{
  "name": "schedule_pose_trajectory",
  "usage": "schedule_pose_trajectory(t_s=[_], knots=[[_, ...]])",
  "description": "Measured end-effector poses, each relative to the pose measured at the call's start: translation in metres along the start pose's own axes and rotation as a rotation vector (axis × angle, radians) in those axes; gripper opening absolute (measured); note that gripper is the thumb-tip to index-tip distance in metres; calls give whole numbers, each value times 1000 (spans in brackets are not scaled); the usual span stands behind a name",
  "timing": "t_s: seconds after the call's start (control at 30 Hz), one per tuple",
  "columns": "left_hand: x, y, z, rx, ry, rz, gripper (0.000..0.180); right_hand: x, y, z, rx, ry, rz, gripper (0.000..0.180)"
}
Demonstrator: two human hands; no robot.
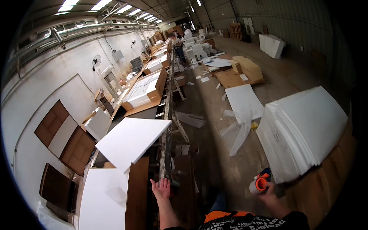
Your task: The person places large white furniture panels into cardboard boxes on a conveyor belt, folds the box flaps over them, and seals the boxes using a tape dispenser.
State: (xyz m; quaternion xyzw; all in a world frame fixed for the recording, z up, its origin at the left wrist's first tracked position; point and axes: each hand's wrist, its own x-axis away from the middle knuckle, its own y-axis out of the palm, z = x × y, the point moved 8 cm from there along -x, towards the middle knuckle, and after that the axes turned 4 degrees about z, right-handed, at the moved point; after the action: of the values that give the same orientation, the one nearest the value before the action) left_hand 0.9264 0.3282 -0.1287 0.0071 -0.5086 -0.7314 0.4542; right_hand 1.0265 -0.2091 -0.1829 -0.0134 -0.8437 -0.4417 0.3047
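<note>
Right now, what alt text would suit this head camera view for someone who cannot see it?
A person's open left hand reaches toward a white foam sheet lying tilted over an open cardboard box, while the right hand grips an orange tape dispenser. A stack of white sheets lies to the right in a long warehouse.

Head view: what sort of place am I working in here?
Likely a factory packing line: open cardboard boxes with white foam along a long bench, stacked white foam sheets on the floor, and a tape dispenser in your right hand.
</note>
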Motion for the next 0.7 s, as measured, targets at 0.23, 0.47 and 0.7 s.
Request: schedule_pose_trajectory(t_s=[0.23, 0.47, 0.7], knots=[[-213, 52, 12, 31, 165, 166, 109, -152, 120, -41, 79, -88, 7, 51], [-285, 98, 4, 210, 262, 187, 57, -308, 242, -9, 232, 103, 31, 52], [-253, 138, 46, 298, 585, 42, 47, -505, 351, 70, 512, 494, -291, 53]])
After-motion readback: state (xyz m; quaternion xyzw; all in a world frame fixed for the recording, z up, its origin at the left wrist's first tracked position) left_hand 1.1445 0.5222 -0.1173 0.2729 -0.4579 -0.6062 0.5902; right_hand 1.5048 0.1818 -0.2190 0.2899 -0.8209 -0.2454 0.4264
